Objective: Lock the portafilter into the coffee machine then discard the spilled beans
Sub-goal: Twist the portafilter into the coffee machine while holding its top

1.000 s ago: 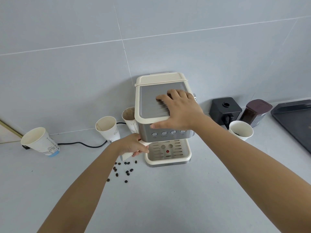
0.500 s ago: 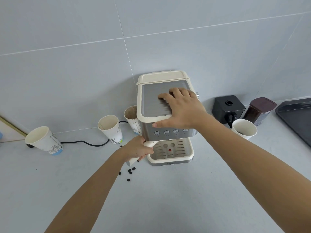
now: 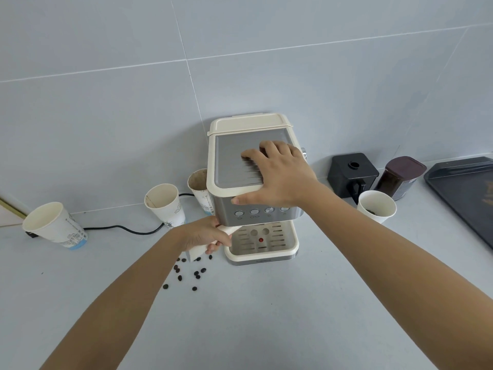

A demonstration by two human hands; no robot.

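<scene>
A cream and steel coffee machine stands against the tiled wall. My right hand lies flat on its ribbed top, fingers spread, thumb over the front edge. My left hand is wrapped around the cream handle of the portafilter, which runs up under the machine's front; its head is hidden beneath the machine. Several dark spilled beans lie scattered on the counter just below my left hand, left of the drip tray.
Three paper cups stand left of the machine: one, a second, a stained third behind. A black cable runs along the wall. Right: black box, dark jar, cup with beans, dark tray.
My left hand has swung the portafilter handle a little to the right under the machine. My right hand stays pressed on the top. The view shifted slightly.
</scene>
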